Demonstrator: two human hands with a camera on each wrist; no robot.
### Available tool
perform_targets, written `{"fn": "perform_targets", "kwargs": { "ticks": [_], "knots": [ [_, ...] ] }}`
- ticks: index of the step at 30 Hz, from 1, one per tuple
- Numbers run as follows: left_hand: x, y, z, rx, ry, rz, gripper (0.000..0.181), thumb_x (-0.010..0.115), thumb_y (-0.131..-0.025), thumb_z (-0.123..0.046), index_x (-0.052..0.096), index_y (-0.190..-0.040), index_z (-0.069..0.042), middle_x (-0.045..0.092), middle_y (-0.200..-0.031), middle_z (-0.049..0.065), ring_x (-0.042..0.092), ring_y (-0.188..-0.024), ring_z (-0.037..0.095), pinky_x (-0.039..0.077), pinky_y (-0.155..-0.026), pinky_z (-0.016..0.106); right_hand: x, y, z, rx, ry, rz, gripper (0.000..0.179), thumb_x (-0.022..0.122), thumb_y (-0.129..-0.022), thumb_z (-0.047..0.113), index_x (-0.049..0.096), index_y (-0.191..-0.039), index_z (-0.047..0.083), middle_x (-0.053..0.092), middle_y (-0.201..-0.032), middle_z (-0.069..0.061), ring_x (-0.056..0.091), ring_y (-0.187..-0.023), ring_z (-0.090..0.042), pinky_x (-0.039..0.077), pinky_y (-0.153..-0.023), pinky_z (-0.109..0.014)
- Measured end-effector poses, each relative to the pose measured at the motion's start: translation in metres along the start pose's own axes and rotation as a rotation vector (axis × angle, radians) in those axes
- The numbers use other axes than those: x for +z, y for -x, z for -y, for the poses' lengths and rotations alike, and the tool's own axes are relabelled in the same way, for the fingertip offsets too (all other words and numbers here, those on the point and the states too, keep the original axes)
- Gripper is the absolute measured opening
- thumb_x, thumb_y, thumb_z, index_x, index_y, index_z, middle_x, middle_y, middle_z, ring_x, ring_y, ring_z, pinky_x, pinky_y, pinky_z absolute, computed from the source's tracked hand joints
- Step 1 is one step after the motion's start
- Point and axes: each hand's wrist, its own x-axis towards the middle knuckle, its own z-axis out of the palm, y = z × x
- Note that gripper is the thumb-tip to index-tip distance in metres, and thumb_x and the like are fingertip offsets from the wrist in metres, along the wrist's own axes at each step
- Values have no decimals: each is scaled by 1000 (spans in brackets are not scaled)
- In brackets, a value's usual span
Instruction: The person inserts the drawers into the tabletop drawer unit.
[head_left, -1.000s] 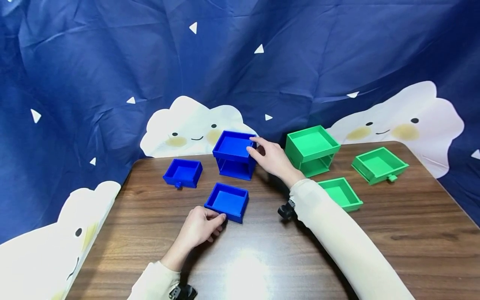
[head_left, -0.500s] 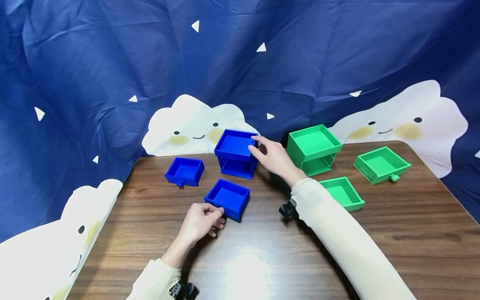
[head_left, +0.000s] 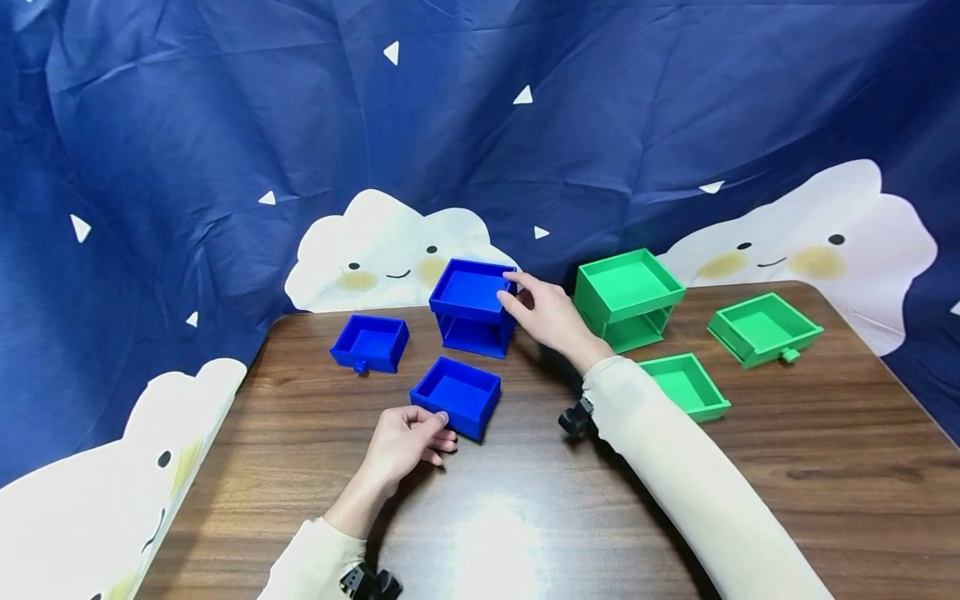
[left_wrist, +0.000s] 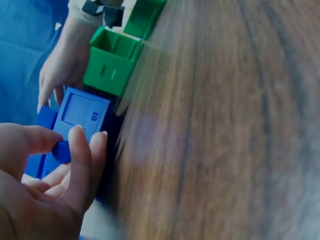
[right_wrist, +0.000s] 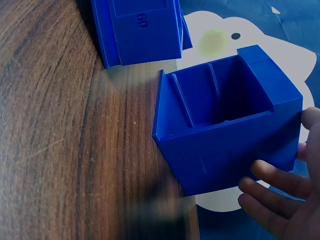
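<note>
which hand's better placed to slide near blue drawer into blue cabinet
Likely the left hand: its fingers pinch the knob of the nearer blue drawer. The right hand is at the blue cabinet, better placed to steady it.

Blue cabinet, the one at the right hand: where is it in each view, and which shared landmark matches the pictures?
Head: blue cabinet near the centre.
Left wrist: blue cabinet at left, mid-height, mostly hidden beyond the held blue drawer.
Right wrist: blue cabinet, large, right of centre.
Shared landmark: the right hand, at the blue cabinet in all three.
</note>
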Motion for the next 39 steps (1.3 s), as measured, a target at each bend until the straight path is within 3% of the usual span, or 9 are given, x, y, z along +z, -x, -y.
{"fn": "perform_targets", "kwargs": {
  "ticks": [15,29,39],
  "knots": [
    [0,-4,0,12,168,-12,12,66,-103,-3,65,-98,9,79,-82,15,78,-70,16,66,-67,30,1,1,0,9,12,13,55,57,-111,45,56,-157,15,70,-110,-13,63,-101,-29,53,-94,-47],
    [7,-19,-6,54,234,-50,12,64,-103,0,65,-95,9,79,-85,23,79,-70,18,67,-72,33,-1,-1,1,8,0,10,55,57,-111,45,56,-157,15,70,-112,-13,63,-102,-29,53,-94,-47],
    [14,-29,-5,59,264,-73,13,63,-102,2,64,-90,6,78,-82,20,78,-69,18,68,-72,35,2,1,-2,6,-4,9,55,57,-111,45,56,-157,14,69,-109,-13,62,-99,-28,52,-91,-45]
  ]
}}
